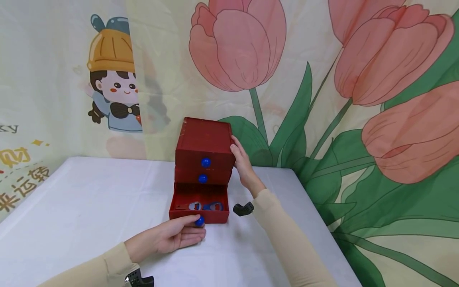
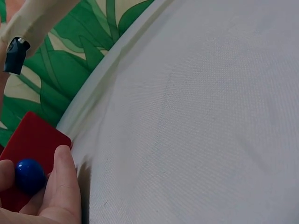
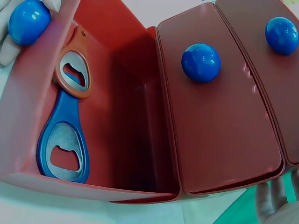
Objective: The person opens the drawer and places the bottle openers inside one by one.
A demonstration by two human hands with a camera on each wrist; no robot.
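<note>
A small red chest of drawers (image 1: 203, 135) stands on the table, its bottom drawer (image 1: 174, 201) pulled out. Inside that drawer lie two bottle openers, a blue one (image 3: 65, 149) and an orange-brown one (image 3: 77, 50), end to end along the front wall. My left hand (image 1: 172, 236) pinches the drawer's blue knob (image 2: 30, 176) between thumb and fingers. Against the chest's right side, near the top, my right hand (image 1: 246, 169) rests with its fingers extended. Both upper drawers, each with a round blue knob (image 3: 201, 63), are closed.
A white cloth covers the table (image 1: 89, 199). Close behind the chest hangs a backdrop (image 1: 161, 79) printed with tulips and a cartoon figure. Dark wrist-worn devices (image 1: 244, 209) sit at both cuffs.
</note>
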